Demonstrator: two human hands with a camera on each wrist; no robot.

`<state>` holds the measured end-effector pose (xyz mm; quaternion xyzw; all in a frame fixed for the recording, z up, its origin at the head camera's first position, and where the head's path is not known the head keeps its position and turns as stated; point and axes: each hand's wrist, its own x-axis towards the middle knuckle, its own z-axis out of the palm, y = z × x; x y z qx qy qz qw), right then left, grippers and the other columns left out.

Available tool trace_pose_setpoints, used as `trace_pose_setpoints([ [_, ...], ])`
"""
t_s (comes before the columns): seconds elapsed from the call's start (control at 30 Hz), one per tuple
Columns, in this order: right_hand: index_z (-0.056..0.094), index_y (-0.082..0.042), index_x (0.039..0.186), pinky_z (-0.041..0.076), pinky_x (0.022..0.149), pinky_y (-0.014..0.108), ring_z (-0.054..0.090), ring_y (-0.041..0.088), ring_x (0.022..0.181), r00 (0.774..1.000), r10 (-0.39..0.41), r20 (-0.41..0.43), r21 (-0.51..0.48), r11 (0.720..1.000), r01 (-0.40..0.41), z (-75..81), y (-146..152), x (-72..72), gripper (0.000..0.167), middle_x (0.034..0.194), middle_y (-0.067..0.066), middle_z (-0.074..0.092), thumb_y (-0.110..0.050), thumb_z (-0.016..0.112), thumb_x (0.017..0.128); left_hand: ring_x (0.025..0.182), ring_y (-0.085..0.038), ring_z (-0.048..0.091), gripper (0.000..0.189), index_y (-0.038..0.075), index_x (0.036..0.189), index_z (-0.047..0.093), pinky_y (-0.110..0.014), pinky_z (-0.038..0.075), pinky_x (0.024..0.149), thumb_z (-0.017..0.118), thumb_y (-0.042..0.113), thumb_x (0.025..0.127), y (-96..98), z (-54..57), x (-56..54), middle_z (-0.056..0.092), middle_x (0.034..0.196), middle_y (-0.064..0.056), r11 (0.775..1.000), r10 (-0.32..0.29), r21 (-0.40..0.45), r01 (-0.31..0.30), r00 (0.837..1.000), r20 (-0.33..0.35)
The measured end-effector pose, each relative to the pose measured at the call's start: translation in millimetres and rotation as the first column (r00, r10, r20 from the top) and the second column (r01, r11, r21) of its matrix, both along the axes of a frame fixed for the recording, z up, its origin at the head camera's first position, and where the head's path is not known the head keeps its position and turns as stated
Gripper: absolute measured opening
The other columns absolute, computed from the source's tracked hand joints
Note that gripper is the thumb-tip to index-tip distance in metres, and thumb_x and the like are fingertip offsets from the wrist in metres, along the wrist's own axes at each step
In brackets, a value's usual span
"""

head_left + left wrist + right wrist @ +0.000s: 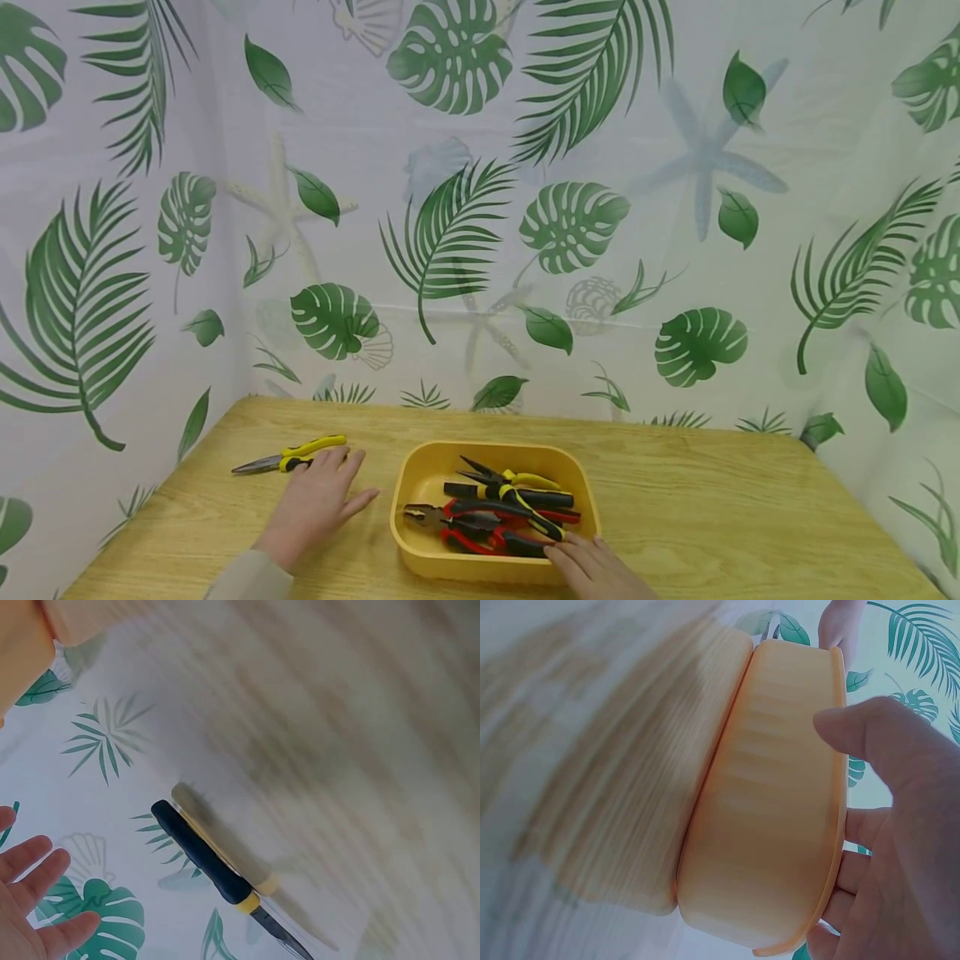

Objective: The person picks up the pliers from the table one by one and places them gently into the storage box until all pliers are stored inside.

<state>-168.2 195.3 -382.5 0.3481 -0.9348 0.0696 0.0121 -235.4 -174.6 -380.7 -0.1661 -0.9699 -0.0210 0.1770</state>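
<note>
On the table's left side lie yellow-and-black long-nose pliers (288,458), jaws pointing left. My left hand (318,500) is spread beside their handles in the head view. In the left wrist view, the hand (34,900) has loose fingers apart from the pliers (206,855), with nothing held. A yellow plastic box (408,550) holds several pliers, some with red-and-black handles (468,542), others yellow and black. My right hand (596,571) is at its front right corner. In the right wrist view, its fingers (847,877) reach past the rim, tips hidden, while the thumb extends outside the wall.
The wooden table (712,508) extends right of the box. A white curtain (480,250) printed with green leaves stands behind and along the sides. Inside the box, the tools overlap one another, with a black-handled one (517,496) lying across the middle.
</note>
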Motion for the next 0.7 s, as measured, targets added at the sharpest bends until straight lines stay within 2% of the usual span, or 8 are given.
trace_pose_setpoints([
  [0.1,0.050,-0.006,0.122,0.038,0.085,0.052,0.047,0.028,0.111,1.000,0.009,-0.021,-0.002,1.000,-0.009,-0.2,1,0.2,0.067,0.115,0.007,0.053,-0.060,0.032,0.086,0.105,-0.033,0.047,0.054,0.007,0.119,0.053,-0.055,0.040,0.075,0.052,0.048,0.084,-2.2,0.1,-0.4,0.050,0.114,-0.017,1.000,0.007,-0.002,-0.007,1.000,-0.007],
  [0.37,0.052,-0.006,0.120,0.040,0.082,0.051,0.049,0.027,0.108,0.995,0.037,-0.091,-0.005,0.999,-0.038,-2.6,2,-0.3,0.063,0.113,0.007,0.054,-0.057,0.034,0.087,0.107,-0.032,0.046,0.057,0.009,0.123,0.050,-0.055,0.040,0.077,0.050,0.051,0.084,-8.0,0.3,-3.7,0.049,0.117,-0.016,0.998,0.045,-0.038,-0.044,0.999,0.029],
  [0.7,0.051,-0.007,0.121,0.038,0.084,0.052,0.048,0.028,0.109,0.999,0.012,-0.044,-0.012,1.000,-0.013,-2.6,1,0.2,0.066,0.114,0.007,0.054,-0.059,0.032,0.087,0.107,-0.032,0.046,0.055,0.008,0.121,0.051,-0.057,0.040,0.076,0.051,0.050,0.084,-13.4,0.6,-2.1,0.049,0.116,-0.015,0.998,0.062,-0.033,-0.062,0.998,0.017],
])
